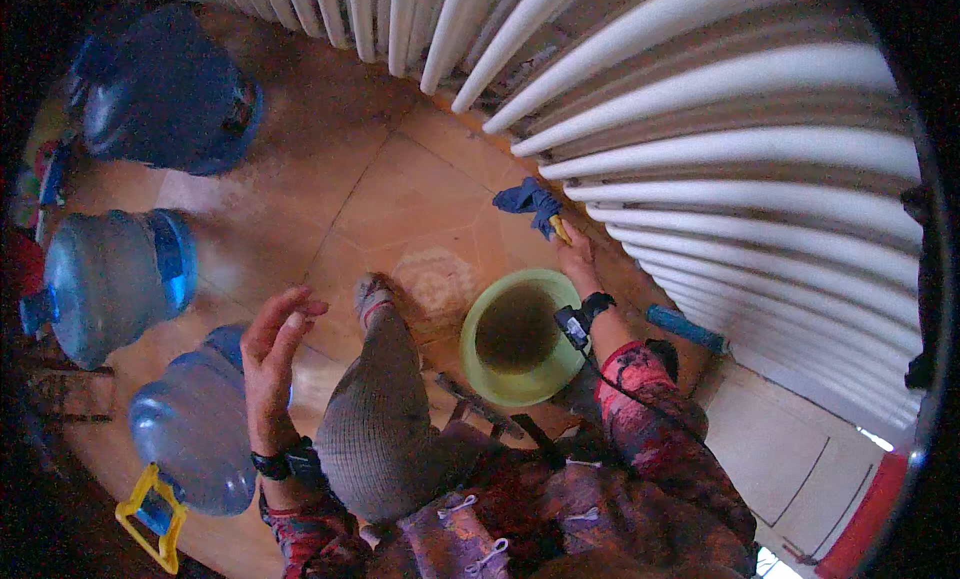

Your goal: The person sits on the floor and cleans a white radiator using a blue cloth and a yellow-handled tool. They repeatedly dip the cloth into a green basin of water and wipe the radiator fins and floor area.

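My right hand (577,255) grips a short yellow handle (559,229). A dark blue cloth (529,201) hangs about the handle's far end, over the tiled floor close to the radiator's foot. Below my right wrist stands a pale green basin (475,354) with murky brown water (517,328) in it. My left hand (277,331) is raised over the floor at the left of my knee, fingers parted and slightly bent, holding nothing. How the cloth is fixed to the handle cannot be made out.
A white ribbed radiator (720,155) curves along the right. Large blue water bottles (112,279) stand and lie at the left, one (195,429) beside my left wrist. A yellow-framed object (176,515) lies below it. A teal cylinder (686,328) rests by the radiator.
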Action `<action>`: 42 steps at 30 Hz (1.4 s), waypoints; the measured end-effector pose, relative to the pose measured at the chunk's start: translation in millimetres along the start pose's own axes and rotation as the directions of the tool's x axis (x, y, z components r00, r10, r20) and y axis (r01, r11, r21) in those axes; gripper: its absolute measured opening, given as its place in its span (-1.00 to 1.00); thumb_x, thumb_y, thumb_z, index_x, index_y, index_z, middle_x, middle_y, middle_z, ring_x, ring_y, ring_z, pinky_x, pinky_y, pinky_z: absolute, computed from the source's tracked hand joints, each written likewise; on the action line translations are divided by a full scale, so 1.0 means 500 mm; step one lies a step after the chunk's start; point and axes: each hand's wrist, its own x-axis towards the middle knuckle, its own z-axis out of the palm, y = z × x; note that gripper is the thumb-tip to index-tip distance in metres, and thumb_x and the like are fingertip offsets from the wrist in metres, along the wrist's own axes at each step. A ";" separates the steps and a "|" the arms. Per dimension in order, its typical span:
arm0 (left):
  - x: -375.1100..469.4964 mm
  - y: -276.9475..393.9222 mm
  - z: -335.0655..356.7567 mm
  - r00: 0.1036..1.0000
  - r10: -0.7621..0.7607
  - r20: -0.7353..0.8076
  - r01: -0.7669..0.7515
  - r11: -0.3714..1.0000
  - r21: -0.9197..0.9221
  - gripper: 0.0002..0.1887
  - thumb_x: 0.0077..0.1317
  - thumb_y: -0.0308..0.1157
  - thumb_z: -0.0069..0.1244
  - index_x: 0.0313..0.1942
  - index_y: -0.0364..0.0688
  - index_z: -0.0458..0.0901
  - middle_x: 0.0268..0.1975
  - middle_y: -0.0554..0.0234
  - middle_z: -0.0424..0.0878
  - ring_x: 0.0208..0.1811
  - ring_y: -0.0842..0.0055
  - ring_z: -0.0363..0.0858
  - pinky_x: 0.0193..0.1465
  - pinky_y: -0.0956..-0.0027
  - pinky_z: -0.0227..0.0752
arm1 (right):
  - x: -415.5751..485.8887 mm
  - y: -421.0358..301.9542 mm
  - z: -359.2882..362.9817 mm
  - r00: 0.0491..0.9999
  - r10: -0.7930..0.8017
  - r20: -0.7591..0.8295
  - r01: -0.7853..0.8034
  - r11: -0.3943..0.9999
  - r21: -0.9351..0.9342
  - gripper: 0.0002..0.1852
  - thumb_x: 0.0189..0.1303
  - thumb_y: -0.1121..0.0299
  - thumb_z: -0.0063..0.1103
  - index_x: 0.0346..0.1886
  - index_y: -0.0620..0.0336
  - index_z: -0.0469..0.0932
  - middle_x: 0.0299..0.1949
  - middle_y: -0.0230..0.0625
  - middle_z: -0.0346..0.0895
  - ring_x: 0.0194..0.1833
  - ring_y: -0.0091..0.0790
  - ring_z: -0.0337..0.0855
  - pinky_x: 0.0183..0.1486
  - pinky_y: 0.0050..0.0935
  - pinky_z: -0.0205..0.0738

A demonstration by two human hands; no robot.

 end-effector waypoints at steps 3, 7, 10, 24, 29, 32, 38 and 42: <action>0.027 -0.057 -0.005 0.995 -0.102 0.018 0.102 0.995 0.005 -0.65 0.35 -0.28 0.02 0.08 -0.24 0.59 -0.07 0.14 0.72 0.05 0.44 0.61 0.14 0.34 0.38 | 0.050 0.043 0.031 0.988 0.117 0.102 -0.108 0.990 -0.095 -0.47 0.19 0.12 0.26 0.12 0.30 0.50 -0.15 -0.05 0.62 -0.14 -0.14 0.62 -0.03 -0.26 0.48; 0.063 -0.133 -0.014 0.971 -0.234 0.042 0.234 0.972 -0.006 -0.63 0.35 -0.25 0.03 0.08 -0.25 0.59 -0.07 0.15 0.72 0.03 0.46 0.62 0.13 0.35 0.39 | 0.077 0.075 0.077 0.929 0.358 0.097 -0.236 0.774 -0.588 -0.51 0.21 0.17 0.25 0.12 0.28 0.47 -0.13 -0.02 0.59 -0.07 -0.04 0.61 0.06 -0.20 0.44; 0.076 -0.181 -0.022 0.956 -0.290 0.031 0.292 0.954 -0.068 -0.61 0.35 -0.23 0.05 0.09 -0.26 0.58 -0.07 0.15 0.72 0.03 0.46 0.62 0.11 0.37 0.39 | 0.064 0.059 0.097 0.986 0.136 0.096 -0.097 0.938 -0.332 -0.53 0.27 0.18 0.19 0.16 0.27 0.45 -0.08 0.02 0.57 -0.02 0.02 0.58 0.10 -0.16 0.41; 0.156 -0.224 -0.003 0.947 -0.298 0.122 0.306 0.951 -0.052 -0.66 0.37 -0.34 0.03 0.11 -0.24 0.58 -0.07 0.17 0.72 0.06 0.48 0.58 0.16 0.35 0.36 | 0.200 -0.246 0.289 0.972 -0.108 0.209 0.048 0.961 0.272 -0.44 0.38 0.18 0.12 0.34 0.27 0.31 0.18 -0.17 0.47 0.19 -0.36 0.44 0.26 -0.38 0.29; 0.167 -0.222 0.000 0.949 -0.288 0.129 0.296 0.954 -0.045 -0.67 0.36 -0.35 0.05 0.09 -0.24 0.58 -0.06 0.17 0.72 0.06 0.46 0.59 0.22 0.33 0.33 | 0.276 -0.372 0.371 0.899 -0.437 0.025 0.408 0.858 0.312 -0.37 0.34 0.30 0.09 0.45 0.15 0.18 0.28 0.03 0.38 0.30 -0.07 0.38 0.33 -0.26 0.21; 0.173 -0.224 0.005 0.943 -0.304 0.133 0.305 0.952 0.008 -0.66 0.36 -0.34 0.07 0.09 -0.25 0.58 -0.06 0.17 0.71 0.07 0.44 0.59 0.24 0.32 0.31 | 0.300 -0.378 0.398 0.893 -0.436 0.106 0.422 0.897 0.133 -0.44 0.31 0.36 0.05 0.40 0.01 0.29 0.22 0.10 0.39 0.21 0.10 0.41 0.27 -0.14 0.26; 0.169 -0.228 0.005 0.934 -0.320 0.156 0.325 0.946 0.000 -0.64 0.36 -0.29 0.07 0.09 -0.26 0.58 -0.06 0.16 0.71 0.09 0.43 0.58 0.27 0.30 0.29 | 0.329 -0.310 0.387 0.975 -0.095 0.199 0.079 0.993 0.090 -0.48 0.32 0.38 0.01 0.37 -0.04 0.31 0.09 0.15 0.44 0.16 0.16 0.44 0.15 -0.10 0.35; 0.167 -0.221 0.007 0.938 -0.305 0.162 0.298 0.952 0.071 -0.65 0.36 -0.29 0.06 0.09 -0.26 0.57 -0.06 0.17 0.71 0.09 0.44 0.58 0.27 0.31 0.29 | 0.298 -0.238 0.316 0.946 -0.260 0.196 0.316 0.875 -0.366 -0.44 0.30 0.50 -0.01 0.40 0.00 0.28 0.10 0.11 0.45 0.14 0.15 0.45 0.13 -0.12 0.38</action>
